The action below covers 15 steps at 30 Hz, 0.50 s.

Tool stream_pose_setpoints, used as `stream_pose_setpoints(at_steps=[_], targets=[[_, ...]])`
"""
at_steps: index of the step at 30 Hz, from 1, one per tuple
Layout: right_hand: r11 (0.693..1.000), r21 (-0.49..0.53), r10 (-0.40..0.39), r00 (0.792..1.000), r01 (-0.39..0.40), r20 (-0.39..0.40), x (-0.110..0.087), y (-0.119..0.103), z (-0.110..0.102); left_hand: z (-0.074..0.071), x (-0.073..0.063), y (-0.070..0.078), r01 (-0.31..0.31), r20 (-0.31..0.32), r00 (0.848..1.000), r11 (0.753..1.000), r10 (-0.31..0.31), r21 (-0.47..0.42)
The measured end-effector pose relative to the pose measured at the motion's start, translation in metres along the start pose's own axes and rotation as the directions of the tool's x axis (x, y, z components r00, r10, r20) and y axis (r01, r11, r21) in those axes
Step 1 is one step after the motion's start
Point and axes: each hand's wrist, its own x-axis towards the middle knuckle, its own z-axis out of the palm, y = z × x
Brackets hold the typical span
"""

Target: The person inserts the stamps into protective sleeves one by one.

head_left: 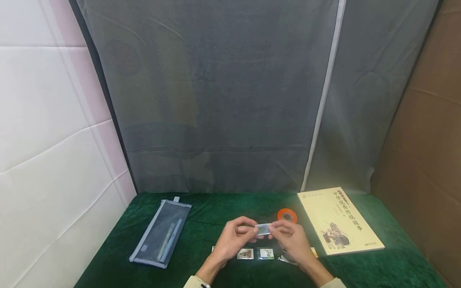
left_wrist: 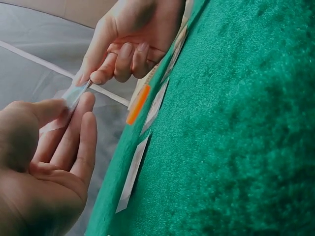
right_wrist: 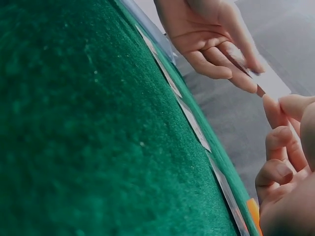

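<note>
Held up over the green cloth, a small pale-blue stamp-like card (head_left: 263, 229) in clear plastic spans the space between both hands. My left hand (head_left: 230, 239) pinches its left end between thumb and fingers. At the other end, my right hand (head_left: 293, 241) grips it with thumb and index finger, its other fingers curled in the left wrist view. Below the hands lies a row of small picture cards: a brown one (head_left: 245, 254), a white one with a dark figure (head_left: 265, 253), and a clear-edged one (head_left: 287, 259) partly hidden by my right hand.
Just behind the right hand lies an orange disc (head_left: 287, 216). A yellow book (head_left: 347, 224) is at the right, with a yellow piece (head_left: 314, 252) near its corner. To the left is a grey mesh zip pouch (head_left: 153, 228) with pens inside. Grey fabric (head_left: 223, 100) hangs behind.
</note>
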Motion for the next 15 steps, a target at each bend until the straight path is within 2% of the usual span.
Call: stream_pose_setpoints(at_steps=[6,15], targets=[[1.000,0.017,0.022,1.000,-0.022,-0.006,0.0008,0.0025,-0.0001,0.0003,0.0000,-0.0014,-0.001,0.005,1.000,1.000,0.001,0.014],[0.998,-0.050,0.029,0.999,-0.029,-0.018,0.0022,0.0028,0.0000,-0.0003,-0.0004,-0.0008,0.009,-0.019,1.000,0.999,-0.008,0.037]])
